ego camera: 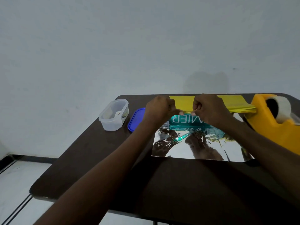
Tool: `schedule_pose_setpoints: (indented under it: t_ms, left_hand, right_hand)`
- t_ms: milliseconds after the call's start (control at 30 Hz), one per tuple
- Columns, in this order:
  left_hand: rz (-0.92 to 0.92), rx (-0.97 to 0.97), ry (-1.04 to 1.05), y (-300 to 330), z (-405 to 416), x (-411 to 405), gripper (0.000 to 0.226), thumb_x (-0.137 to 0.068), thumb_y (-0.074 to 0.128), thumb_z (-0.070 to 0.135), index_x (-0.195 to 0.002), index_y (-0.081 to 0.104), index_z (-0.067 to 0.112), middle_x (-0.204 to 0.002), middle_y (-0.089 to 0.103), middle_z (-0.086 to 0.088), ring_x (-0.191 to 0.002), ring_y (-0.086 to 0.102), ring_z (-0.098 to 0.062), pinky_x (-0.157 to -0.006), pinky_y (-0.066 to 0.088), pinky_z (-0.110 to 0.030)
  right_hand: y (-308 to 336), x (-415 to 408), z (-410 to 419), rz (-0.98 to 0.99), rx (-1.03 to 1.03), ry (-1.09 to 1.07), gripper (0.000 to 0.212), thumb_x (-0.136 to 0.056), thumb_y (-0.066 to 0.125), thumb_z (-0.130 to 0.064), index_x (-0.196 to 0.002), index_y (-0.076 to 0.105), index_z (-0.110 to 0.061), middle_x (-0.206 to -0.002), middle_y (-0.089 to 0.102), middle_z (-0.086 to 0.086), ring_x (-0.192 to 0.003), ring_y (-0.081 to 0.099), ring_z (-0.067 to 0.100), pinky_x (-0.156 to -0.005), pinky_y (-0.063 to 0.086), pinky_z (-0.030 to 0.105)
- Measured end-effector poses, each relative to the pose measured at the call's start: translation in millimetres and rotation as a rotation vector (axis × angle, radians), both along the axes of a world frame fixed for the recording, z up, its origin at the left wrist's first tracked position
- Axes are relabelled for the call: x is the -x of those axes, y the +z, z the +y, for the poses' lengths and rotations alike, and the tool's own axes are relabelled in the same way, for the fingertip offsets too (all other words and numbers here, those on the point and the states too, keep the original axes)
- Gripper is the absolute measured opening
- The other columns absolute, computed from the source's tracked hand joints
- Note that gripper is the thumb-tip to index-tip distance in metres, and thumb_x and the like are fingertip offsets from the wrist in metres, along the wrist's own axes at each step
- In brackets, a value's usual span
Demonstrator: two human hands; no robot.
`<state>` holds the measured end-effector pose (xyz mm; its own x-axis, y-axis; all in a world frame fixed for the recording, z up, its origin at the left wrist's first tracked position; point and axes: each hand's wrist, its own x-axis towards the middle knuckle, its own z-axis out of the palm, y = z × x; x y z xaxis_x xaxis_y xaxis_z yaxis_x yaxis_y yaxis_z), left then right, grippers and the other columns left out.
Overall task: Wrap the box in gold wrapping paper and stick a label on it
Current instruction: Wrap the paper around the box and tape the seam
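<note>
A teal box (186,123) with white letters lies on a sheet of wrapping paper (199,150), whose shiny silver inner side faces up. The paper's far edge is folded up and over, showing its gold side (183,102) behind the box. My left hand (159,109) and my right hand (209,108) pinch that gold edge over the top of the box, fingers closed on it. The right part of the box is hidden by my right hand.
A yellow tape dispenser (274,125) with a roll of clear tape stands at the right. A clear plastic tub (113,114) with small labels inside and its blue lid (136,119) sit at the left on the dark table (100,159). A white wall lies beyond.
</note>
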<state>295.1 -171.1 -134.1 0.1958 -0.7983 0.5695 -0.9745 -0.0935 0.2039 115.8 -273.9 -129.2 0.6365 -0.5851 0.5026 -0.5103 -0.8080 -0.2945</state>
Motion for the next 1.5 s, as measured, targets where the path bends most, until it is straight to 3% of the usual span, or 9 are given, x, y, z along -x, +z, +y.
schedule_pose_setpoints:
  t_ms: [133,300,533,767,967,1067,1233,1400,1500]
  left_hand:
    - [-0.05,0.052,0.069,-5.0,-6.3,13.1,0.043,-0.074,0.071,0.061,-0.068,0.064,0.019,-0.073,0.061,0.005,-0.071,0.055,-0.015,-0.056,0.036,-0.026]
    - [0.098,0.067,0.037,-5.8,-4.5,7.2,0.033,-0.072,0.078,0.05,-0.067,0.066,0.019,-0.067,0.058,0.007,-0.067,0.052,-0.013,-0.055,0.032,-0.025]
    - [0.142,0.05,-0.007,-6.7,-3.0,-0.3,0.02,-0.074,0.08,0.037,-0.071,0.07,0.02,-0.069,0.066,0.007,-0.067,0.059,-0.012,-0.058,0.045,-0.027]
    - [0.398,0.142,-0.108,-4.1,-3.9,7.2,0.012,-0.073,0.083,0.016,-0.084,0.079,0.017,-0.076,0.074,0.003,-0.068,0.057,-0.002,-0.065,0.044,-0.015]
    - [0.083,0.101,-0.131,-13.6,-14.8,39.1,0.012,-0.083,0.073,0.017,-0.088,0.079,0.025,-0.084,0.07,0.004,-0.08,0.062,-0.017,-0.064,0.05,-0.035]
    - [-0.021,0.123,-0.13,-15.7,-14.2,32.7,0.013,-0.085,0.069,0.014,-0.088,0.078,0.023,-0.083,0.069,0.003,-0.081,0.061,-0.019,-0.062,0.05,-0.035]
    - [-0.075,0.125,-0.152,-14.6,-10.2,16.5,0.011,-0.083,0.071,0.012,-0.087,0.079,0.019,-0.082,0.069,0.001,-0.078,0.061,-0.02,-0.062,0.044,-0.029]
    - [-0.02,0.145,-0.147,-19.0,-11.2,8.2,0.012,-0.081,0.072,0.007,-0.084,0.079,0.016,-0.083,0.07,-0.002,-0.077,0.062,-0.022,-0.063,0.047,-0.03]
    - [-0.069,0.131,-0.146,-16.8,-10.9,7.0,0.01,-0.079,0.074,0.007,-0.084,0.079,0.014,-0.082,0.07,-0.004,-0.075,0.062,-0.023,-0.063,0.048,-0.032]
  right_hand:
    - [-2.0,5.9,1.9,-0.079,-0.042,0.038,0.02,-0.069,0.084,-0.009,-0.074,0.065,-0.015,-0.07,0.064,-0.002,-0.067,0.059,0.016,-0.058,0.037,0.023]
    - [-10.0,5.5,3.1,-0.099,0.036,0.042,0.024,-0.071,0.07,0.0,-0.068,0.059,-0.021,-0.07,0.06,-0.004,-0.068,0.056,0.019,-0.061,0.046,0.031]
    - [-11.9,6.7,1.0,-0.168,-0.036,0.045,0.022,-0.071,0.081,-0.009,-0.074,0.069,-0.028,-0.072,0.06,-0.004,-0.069,0.056,0.013,-0.064,0.045,0.03]
    - [-11.7,9.4,1.5,-0.2,-0.07,0.055,0.018,-0.071,0.082,-0.011,-0.076,0.074,-0.025,-0.074,0.065,-0.003,-0.068,0.058,0.013,-0.067,0.051,0.033]
    - [-13.6,10.0,0.3,-0.207,-0.037,0.063,0.016,-0.071,0.081,-0.007,-0.074,0.075,-0.021,-0.071,0.057,-0.007,-0.066,0.053,0.014,-0.063,0.043,0.029]
    - [-14.2,10.3,-1.4,-0.195,-0.036,0.064,0.013,-0.071,0.081,-0.005,-0.076,0.076,-0.017,-0.072,0.058,-0.005,-0.067,0.053,0.015,-0.064,0.04,0.028]
    - [-14.4,15.1,-4.2,-0.212,-0.035,0.104,0.016,-0.069,0.08,0.001,-0.073,0.074,-0.014,-0.07,0.061,-0.004,-0.065,0.055,0.018,-0.064,0.05,0.036]
    - [-13.8,21.6,-7.9,-0.173,-0.001,0.045,0.017,-0.072,0.08,-0.001,-0.078,0.077,-0.017,-0.076,0.061,-0.006,-0.065,0.044,0.007,-0.064,0.032,0.026]
    - [-10.8,23.3,-3.0,-0.145,-0.012,-0.008,0.022,-0.075,0.077,0.0,-0.081,0.077,-0.021,-0.078,0.059,-0.007,-0.07,0.046,0.013,-0.065,0.033,0.025]
